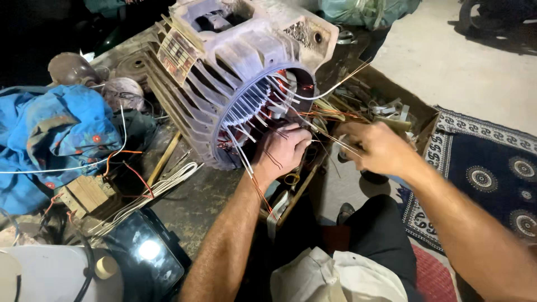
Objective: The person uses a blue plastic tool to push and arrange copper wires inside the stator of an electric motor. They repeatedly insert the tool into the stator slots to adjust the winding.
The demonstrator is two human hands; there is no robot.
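Observation:
A large grey finned motor housing (224, 67) lies on its side on a dirty workbench (196, 201), its open end facing me. Copper windings and white insulation sleeves (254, 106) show inside the stator. My left hand (282, 150) is closed at the lower rim of the opening, gripping thin copper wires (313, 120) that stretch rightwards. My right hand (377, 148) is closed on the far ends of those wires, just right of the housing. Loose copper strands trail down along my left forearm.
A blue cloth (50, 134) lies at the left beside rusty round parts (123, 92). White cables (162, 187) and a wooden block (86, 193) sit on the bench. A box of scrap strips (391, 109) stands behind my right hand. A patterned rug (492, 168) covers the floor at right.

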